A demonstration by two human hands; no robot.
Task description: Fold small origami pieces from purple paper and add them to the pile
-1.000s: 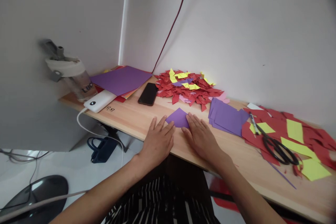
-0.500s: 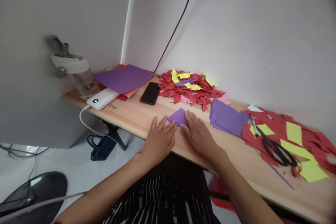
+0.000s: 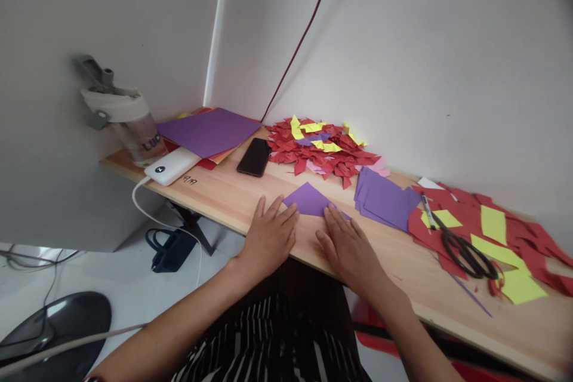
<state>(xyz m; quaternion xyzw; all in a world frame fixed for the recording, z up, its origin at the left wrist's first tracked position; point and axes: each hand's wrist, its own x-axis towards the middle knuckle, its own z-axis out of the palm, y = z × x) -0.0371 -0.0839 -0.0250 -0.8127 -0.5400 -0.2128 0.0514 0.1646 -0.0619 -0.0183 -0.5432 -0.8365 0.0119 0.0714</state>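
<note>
A small purple paper piece (image 3: 310,200) lies flat on the wooden desk (image 3: 233,191) near its front edge. My left hand (image 3: 268,237) rests flat on the desk with fingers stretched out, its fingertips touching the paper's left corner. My right hand (image 3: 348,246) lies flat too, fingers spread, its fingertips on the paper's lower right edge. Neither hand grips anything.
A stack of purple squares (image 3: 385,198) lies to the right, a heap of folded red and yellow pieces (image 3: 323,149) behind. Black scissors (image 3: 463,249) and a pen (image 3: 427,207) rest on red and yellow scraps. A phone (image 3: 253,156), power bank (image 3: 172,166), bottle (image 3: 129,125) and purple sheets (image 3: 208,133) sit left.
My right hand has slid back toward me along the desk, uncovering more of the purple paper. My left hand has stayed almost in place.
</note>
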